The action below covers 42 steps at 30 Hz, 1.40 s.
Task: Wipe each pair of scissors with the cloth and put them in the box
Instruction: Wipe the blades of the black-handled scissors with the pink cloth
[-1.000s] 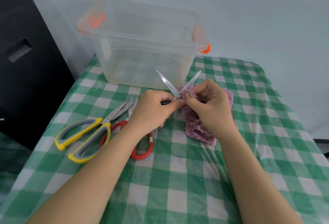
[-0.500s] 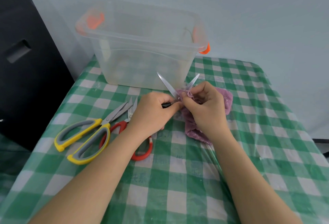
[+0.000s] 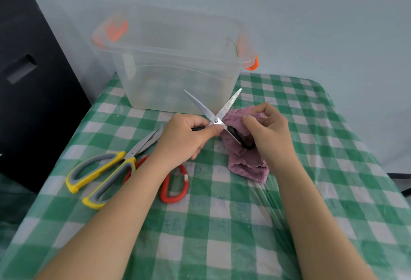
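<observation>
your left hand (image 3: 186, 135) grips the open black scissors (image 3: 214, 116), blades up for wiping; your right hand (image 3: 266, 130) pinches the cloth (image 3: 246, 164) by the box (image 3: 178, 84).

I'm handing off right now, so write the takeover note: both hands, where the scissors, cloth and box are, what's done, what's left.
Left hand holds the black-handled scissors near the pivot, blades spread open.
Right hand pinches the purple cloth beside the blades.
Yellow-grey scissors and red-handled scissors lie on the checked tablecloth, left of the cloth.
Clear box stands behind; no scissors visible inside.
Left: finish this pair, box it, then the other two.
</observation>
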### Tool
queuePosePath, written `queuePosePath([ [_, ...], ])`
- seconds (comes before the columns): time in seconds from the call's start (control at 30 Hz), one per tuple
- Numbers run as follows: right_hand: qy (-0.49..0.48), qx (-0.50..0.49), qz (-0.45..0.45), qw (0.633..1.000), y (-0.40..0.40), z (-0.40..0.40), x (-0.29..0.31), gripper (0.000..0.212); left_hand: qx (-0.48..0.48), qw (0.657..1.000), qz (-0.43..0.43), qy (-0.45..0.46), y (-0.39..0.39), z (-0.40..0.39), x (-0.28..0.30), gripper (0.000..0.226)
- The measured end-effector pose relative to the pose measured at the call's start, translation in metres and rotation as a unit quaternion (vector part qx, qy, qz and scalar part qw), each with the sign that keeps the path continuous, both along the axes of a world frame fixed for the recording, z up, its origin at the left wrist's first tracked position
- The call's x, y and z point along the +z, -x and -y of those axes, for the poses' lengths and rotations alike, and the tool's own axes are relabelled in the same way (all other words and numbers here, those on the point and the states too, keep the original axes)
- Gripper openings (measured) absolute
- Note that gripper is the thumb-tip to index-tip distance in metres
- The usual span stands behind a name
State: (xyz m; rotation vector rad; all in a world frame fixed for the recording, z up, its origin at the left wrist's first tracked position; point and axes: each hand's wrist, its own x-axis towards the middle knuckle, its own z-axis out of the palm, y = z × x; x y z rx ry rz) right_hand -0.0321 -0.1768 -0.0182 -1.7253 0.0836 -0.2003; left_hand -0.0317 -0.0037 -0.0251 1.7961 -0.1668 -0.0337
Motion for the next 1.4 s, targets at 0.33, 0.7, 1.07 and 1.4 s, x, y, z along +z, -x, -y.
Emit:
queuePosePath([
  [0.33,0.061,-0.106,0.055,0.991,-0.005,0.009,-0.005,0.014,-0.007,1.0,-0.001,0.009,0.003,-0.001,0.006,0.021],
  [0.7,0.027,0.047,0.084,0.995,0.008,-0.004,0.004,0.012,-0.017,1.0,-0.004,0.006,0.005,0.003,0.004,0.018],
  [1.07,0.002,0.101,0.101,0.99,0.005,-0.004,0.001,0.008,0.006,1.0,0.011,-0.026,0.004,0.005,0.002,0.026],
  [1.4,0.048,0.075,0.122,0.989,0.005,-0.012,-0.006,0.014,0.005,0.998,0.022,-0.059,0.004,0.007,-0.001,0.03],
])
